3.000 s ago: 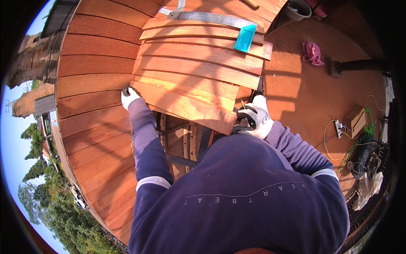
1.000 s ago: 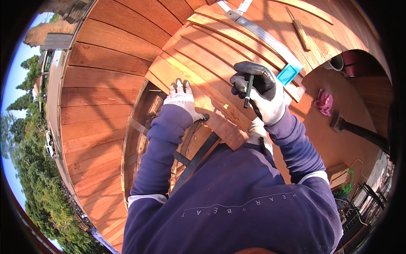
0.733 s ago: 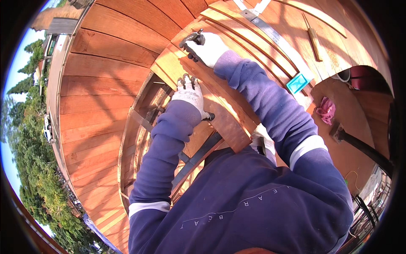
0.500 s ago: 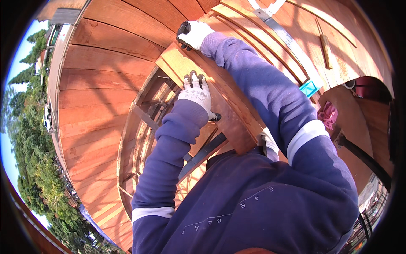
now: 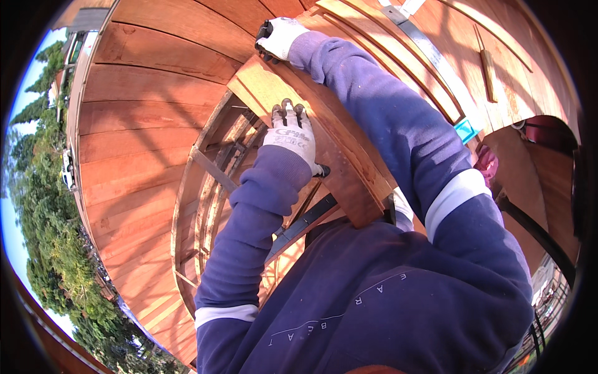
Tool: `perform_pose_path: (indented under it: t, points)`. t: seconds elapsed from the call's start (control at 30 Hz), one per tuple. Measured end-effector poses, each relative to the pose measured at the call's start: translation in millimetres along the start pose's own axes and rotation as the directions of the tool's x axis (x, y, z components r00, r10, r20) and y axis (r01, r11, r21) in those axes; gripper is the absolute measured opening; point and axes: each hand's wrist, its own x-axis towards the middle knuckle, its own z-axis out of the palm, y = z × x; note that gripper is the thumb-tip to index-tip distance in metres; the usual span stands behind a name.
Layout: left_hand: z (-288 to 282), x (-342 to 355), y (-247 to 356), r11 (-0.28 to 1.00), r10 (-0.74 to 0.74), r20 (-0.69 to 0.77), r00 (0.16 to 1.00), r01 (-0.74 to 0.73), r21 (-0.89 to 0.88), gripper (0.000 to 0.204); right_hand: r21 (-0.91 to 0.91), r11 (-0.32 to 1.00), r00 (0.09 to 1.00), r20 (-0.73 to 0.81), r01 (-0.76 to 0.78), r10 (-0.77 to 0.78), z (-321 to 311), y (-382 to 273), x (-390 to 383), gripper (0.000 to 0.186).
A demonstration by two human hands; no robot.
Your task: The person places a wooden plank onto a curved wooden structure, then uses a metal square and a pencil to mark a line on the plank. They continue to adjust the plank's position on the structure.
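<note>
A wooden board (image 5: 333,153) lies slantwise in front of me, running from the upper left down toward my body. My left hand (image 5: 291,138), in a white glove with dark fingertips, rests on its near part with the fingers stretched out and the thumb over the edge. At the board's far end is my right hand (image 5: 280,38), gloved alike, its fingers curled in. What those fingers hold, if anything, is hidden from view.
Beneath the board opens a curved hatch framed in wood (image 5: 187,193), with slats inside. Reddish planking (image 5: 137,137) spreads to the left. A metal straightedge (image 5: 430,59), a turquoise piece (image 5: 466,129) and a wooden stick (image 5: 488,75) lie at the right. Trees stand beyond the left edge.
My right hand has shifted slightly left and up along with the board's far end. My left hand stays flat on the board. The whole view has tilted a little.
</note>
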Motion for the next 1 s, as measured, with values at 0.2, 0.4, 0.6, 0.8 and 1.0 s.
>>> perform_pose_path:
  t: [0.2,0.4,0.6,0.8,1.0]
  points:
    - [3.0,2.8,0.4,1.000,-0.006,-0.003,1.000,0.006,0.023,0.125,-0.179,0.980,0.986,-0.126,0.085,-0.109,4.8,4.9,2.2,0.034]
    - [4.0,1.7,-2.1,1.000,-0.003,-0.007,1.000,0.003,0.014,0.126,-0.242,0.967,0.993,-0.068,0.082,-0.101,3.9,-2.7,-5.4,0.022]
    - [8.6,6.5,0.5,1.000,-0.013,-0.026,1.000,0.013,0.025,0.126,-0.247,0.966,0.982,-0.144,0.083,-0.121,6.3,2.1,2.4,0.029]
    - [4.9,4.0,-0.3,0.999,-0.003,-0.012,1.000,0.003,0.042,0.127,-0.248,0.960,0.976,-0.143,0.127,-0.166,10.0,3.4,-3.6,0.029]
    - [6.5,3.9,-1.7,1.000,-0.004,-0.026,1.000,0.004,0.028,0.127,-0.297,0.947,0.961,-0.200,0.127,-0.191,15.6,5.8,-4.7,0.028]
